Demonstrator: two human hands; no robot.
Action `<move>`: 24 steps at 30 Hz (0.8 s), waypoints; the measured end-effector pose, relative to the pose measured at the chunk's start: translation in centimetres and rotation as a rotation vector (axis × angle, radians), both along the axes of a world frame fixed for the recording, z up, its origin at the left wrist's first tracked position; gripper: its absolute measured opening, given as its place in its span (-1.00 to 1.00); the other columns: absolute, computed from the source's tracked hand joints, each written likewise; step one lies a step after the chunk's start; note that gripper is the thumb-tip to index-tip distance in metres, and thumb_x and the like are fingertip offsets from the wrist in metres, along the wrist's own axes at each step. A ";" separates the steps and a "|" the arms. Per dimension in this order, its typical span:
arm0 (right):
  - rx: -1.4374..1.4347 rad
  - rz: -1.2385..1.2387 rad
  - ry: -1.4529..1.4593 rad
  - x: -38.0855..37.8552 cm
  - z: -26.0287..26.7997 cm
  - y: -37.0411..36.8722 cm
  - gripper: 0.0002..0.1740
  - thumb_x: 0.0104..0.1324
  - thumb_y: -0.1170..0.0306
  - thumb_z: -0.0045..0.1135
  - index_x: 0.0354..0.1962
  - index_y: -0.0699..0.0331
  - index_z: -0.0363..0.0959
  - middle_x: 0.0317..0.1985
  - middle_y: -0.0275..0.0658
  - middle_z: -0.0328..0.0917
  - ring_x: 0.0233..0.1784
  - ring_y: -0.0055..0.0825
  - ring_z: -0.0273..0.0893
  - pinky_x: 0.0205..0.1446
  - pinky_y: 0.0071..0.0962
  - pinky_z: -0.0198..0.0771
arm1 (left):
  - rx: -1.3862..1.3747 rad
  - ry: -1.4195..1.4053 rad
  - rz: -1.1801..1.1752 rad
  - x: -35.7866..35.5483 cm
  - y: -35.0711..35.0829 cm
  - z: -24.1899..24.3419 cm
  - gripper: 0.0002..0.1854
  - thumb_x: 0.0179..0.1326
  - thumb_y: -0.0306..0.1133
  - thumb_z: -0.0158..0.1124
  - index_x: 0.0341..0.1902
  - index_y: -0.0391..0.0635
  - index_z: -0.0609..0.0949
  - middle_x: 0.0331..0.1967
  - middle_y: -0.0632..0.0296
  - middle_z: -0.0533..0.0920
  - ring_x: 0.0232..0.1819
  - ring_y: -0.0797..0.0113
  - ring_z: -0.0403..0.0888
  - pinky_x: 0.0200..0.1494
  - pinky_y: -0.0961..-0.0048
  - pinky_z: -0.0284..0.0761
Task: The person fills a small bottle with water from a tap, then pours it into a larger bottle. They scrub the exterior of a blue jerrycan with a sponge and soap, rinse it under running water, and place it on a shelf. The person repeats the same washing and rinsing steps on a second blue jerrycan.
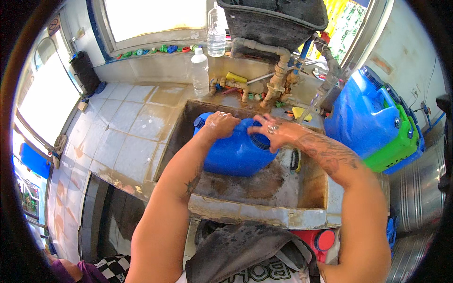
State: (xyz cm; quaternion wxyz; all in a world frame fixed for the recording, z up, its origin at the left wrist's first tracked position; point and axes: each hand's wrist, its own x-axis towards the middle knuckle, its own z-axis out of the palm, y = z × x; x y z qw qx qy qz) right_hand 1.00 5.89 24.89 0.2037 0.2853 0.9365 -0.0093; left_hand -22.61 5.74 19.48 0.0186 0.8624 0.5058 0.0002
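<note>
A blue plastic jerrycan (233, 155) lies in the stained sink basin (313, 192), a small dark cap at its left end and a wide dark-rimmed cap or mouth at its right. My wet left hand (222, 124) is on the top of the jerrycan, at its handle; the fingertips are partly hidden. With fingers spread, my right hand (274, 130) is at the round dark rim on the right. Suds lie on the basin floor, where a black and yellow brush or scrubber (295, 161) rests. Clear water comes from the pipe (315, 102) behind my right hand.
Blue and green jerrycans (361, 116) stand at right. Pipes (274, 88), a yellow sponge (302, 114) and two clear bottles (200, 74) (216, 39) are behind the basin. A black tub (272, 28) sits above. A red container (311, 240) is below. Another person's arm shows at lower left.
</note>
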 end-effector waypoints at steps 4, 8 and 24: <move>-0.079 -0.203 0.371 -0.3 0.4 -0.1 -0.06 0.00 0.03 0.42 0.36 -0.02 0.29 0.21 0.12 0.40 0.27 0.17 0.43 0.31 0.03 0.42 | 0.005 -0.005 0.005 -0.1 0.1 -0.4 -0.65 0.14 -0.33 0.22 0.03 0.15 0.68 -0.17 0.01 0.76 -0.08 -0.06 0.74 -0.01 0.02 0.65; -0.096 -0.366 0.085 -1.2 0.1 0.3 -0.07 0.04 -0.04 0.37 0.36 0.05 0.30 0.16 0.11 0.46 0.32 0.08 0.42 0.35 0.00 0.39 | -0.016 -0.004 0.028 0.0 0.3 -0.6 -0.66 0.15 -0.33 0.23 0.03 0.16 0.67 -0.19 0.03 0.76 -0.08 -0.05 0.74 -0.02 0.02 0.66; 0.060 -0.141 0.375 -1.8 -2.2 0.2 -0.38 0.07 -0.21 0.35 -0.25 0.19 0.64 0.02 -0.10 0.56 0.21 -0.11 0.44 0.41 0.15 0.18 | 0.037 -0.017 -0.004 0.0 0.7 -0.5 -0.74 0.17 -0.35 0.23 -0.06 0.13 0.71 -0.23 0.03 0.76 -0.10 -0.03 0.75 -0.03 0.06 0.67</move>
